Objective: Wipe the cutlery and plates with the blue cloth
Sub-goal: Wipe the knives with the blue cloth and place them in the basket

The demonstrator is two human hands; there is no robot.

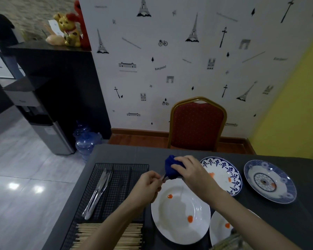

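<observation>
My right hand (188,170) grips the bunched blue cloth (171,168) above the table. My left hand (149,183) pinches the handle of a piece of cutlery (163,177); its other end is buried in the cloth, so its type is hidden. Below them lies a white plate (179,231) with two orange spots. A second white plate (219,230) with an orange spot sits at the lower right, partly under my right arm. Two blue-patterned plates (229,170) (278,186) lie further right, both with orange smears.
A black wire cutlery tray (123,168) on the left holds silver cutlery (98,192) and a bundle of wooden chopsticks (98,235). A red chair (197,123) stands beyond the dark table (126,154). The table's left edge drops to a tiled floor.
</observation>
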